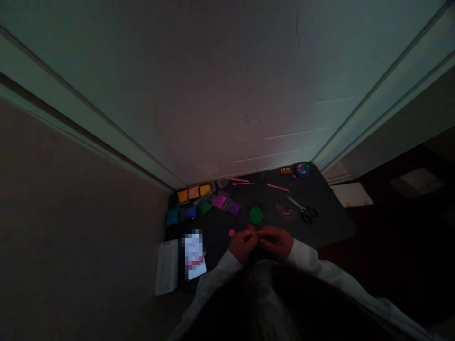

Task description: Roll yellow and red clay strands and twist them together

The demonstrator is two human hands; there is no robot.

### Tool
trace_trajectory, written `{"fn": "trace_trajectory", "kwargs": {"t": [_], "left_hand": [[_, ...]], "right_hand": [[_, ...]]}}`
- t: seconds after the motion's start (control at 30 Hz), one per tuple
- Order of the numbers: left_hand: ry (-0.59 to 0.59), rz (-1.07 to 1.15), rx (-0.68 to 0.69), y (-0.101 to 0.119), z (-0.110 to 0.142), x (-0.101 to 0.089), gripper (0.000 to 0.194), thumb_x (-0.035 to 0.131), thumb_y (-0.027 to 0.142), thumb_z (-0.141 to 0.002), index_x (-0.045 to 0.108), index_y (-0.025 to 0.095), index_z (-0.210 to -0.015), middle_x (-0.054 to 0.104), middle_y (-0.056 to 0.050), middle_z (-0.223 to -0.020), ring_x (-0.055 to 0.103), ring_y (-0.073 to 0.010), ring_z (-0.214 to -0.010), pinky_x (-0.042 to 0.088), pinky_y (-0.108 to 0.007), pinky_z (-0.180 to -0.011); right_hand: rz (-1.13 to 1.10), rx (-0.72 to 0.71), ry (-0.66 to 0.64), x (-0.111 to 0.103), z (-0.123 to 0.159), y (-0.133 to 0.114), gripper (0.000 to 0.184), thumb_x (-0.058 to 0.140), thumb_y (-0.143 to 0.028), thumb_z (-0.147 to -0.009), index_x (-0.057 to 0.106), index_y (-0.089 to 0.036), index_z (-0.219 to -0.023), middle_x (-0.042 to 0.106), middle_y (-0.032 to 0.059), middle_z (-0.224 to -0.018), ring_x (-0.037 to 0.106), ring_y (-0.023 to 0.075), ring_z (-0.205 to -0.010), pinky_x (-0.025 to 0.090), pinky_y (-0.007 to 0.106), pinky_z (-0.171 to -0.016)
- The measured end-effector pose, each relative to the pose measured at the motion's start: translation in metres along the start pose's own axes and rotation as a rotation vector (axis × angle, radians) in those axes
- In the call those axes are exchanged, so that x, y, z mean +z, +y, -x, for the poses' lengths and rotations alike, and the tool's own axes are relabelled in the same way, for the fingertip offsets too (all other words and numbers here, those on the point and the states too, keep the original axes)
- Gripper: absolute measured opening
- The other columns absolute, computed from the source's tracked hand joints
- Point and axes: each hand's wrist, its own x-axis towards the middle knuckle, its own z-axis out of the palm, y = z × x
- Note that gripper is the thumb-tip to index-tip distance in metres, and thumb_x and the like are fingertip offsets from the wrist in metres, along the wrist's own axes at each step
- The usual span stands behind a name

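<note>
In dim light my left hand (242,245) and my right hand (276,241) meet over a dark table (330,222), fingers curled together. Between the fingertips sits a small red-pink lump (251,228) that looks like clay, pinched by both hands. A small pink ball (232,232) lies just left of my left hand. A flat green disc (256,215) rests right behind my hands. Both arms wear white sleeves.
Coloured clay packets (204,199) in orange, blue, green and purple line the table's back left. Scissors (302,208), pink sticks (277,187) and small colourful pieces (296,170) lie at the back right. A white ridged board (167,266) and a card (195,253) sit left. A wall stands behind.
</note>
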Motion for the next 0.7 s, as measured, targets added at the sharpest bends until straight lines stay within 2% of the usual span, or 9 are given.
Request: {"fn": "trace_trajectory", "kwargs": {"t": [0.2, 0.4, 0.47, 0.53, 0.63, 0.7], "left_hand": [[0.108, -0.069, 0.095, -0.001, 0.002, 0.007, 0.02, 0.04, 0.024, -0.067, 0.048, 0.016, -0.051, 0.048, 0.003, -0.053, 0.045, -0.0093, -0.055, 0.035, -0.022, -0.057], [0.246, -0.165, 0.219, 0.001, 0.004, 0.01, 0.018, 0.04, 0.02, -0.065, 0.046, 0.016, -0.049, 0.048, 0.002, -0.052, 0.043, -0.0089, -0.053, 0.034, -0.022, -0.057], [0.248, -0.167, 0.236, 0.003, 0.005, 0.009, 0.017, 0.04, 0.018, -0.064, 0.045, 0.016, -0.048, 0.047, 0.002, -0.051, 0.043, -0.009, -0.053, 0.033, -0.022, -0.056], [0.181, -0.132, 0.215, 0.006, 0.007, 0.007, 0.016, 0.041, 0.018, -0.063, 0.046, 0.016, -0.048, 0.046, 0.003, -0.05, 0.043, -0.0088, -0.052, 0.033, -0.022, -0.056], [0.099, 0.029, 0.096, 0.01, 0.006, 0.002, 0.018, 0.039, 0.019, -0.065, 0.047, 0.016, -0.049, 0.047, 0.003, -0.05, 0.043, -0.0089, -0.052, 0.034, -0.022, -0.056], [0.102, 0.159, -0.005, 0.012, 0.005, -0.003, 0.019, 0.038, 0.021, -0.065, 0.047, 0.016, -0.049, 0.047, 0.003, -0.049, 0.043, -0.009, -0.051, 0.034, -0.022, -0.054]], "right_hand": [[0.269, 0.131, 0.141, 0.011, 0.0, -0.004, 0.017, 0.045, -0.027, -0.073, 0.056, -0.017, -0.065, 0.058, 0.0005, -0.058, 0.052, 0.0097, -0.053, 0.039, 0.021, -0.051], [0.345, 0.201, 0.259, 0.01, -0.002, -0.002, 0.016, 0.045, -0.028, -0.071, 0.051, -0.018, -0.06, 0.055, -0.0009, -0.055, 0.05, 0.0093, -0.051, 0.037, 0.02, -0.049], [0.362, 0.262, 0.29, 0.003, -0.002, 0.0, 0.015, 0.046, -0.028, -0.07, 0.049, -0.018, -0.059, 0.052, -0.0019, -0.052, 0.048, 0.0092, -0.048, 0.035, 0.02, -0.047], [0.351, 0.293, 0.27, -0.005, -0.002, 0.0, 0.016, 0.047, -0.028, -0.07, 0.049, -0.018, -0.059, 0.05, -0.0029, -0.049, 0.046, 0.0089, -0.045, 0.035, 0.02, -0.045], [0.208, 0.172, 0.156, -0.014, 0.0, -0.004, 0.018, 0.043, -0.032, -0.074, 0.052, -0.018, -0.066, 0.056, -0.0001, -0.06, 0.052, 0.0102, -0.055, 0.041, 0.022, -0.052], [0.095, 0.013, 0.096, -0.015, 0.002, -0.006, 0.025, 0.047, -0.037, -0.073, 0.053, -0.017, -0.086, 0.059, 0.0058, -0.089, 0.055, 0.0144, -0.08, 0.044, 0.026, -0.068]]}}
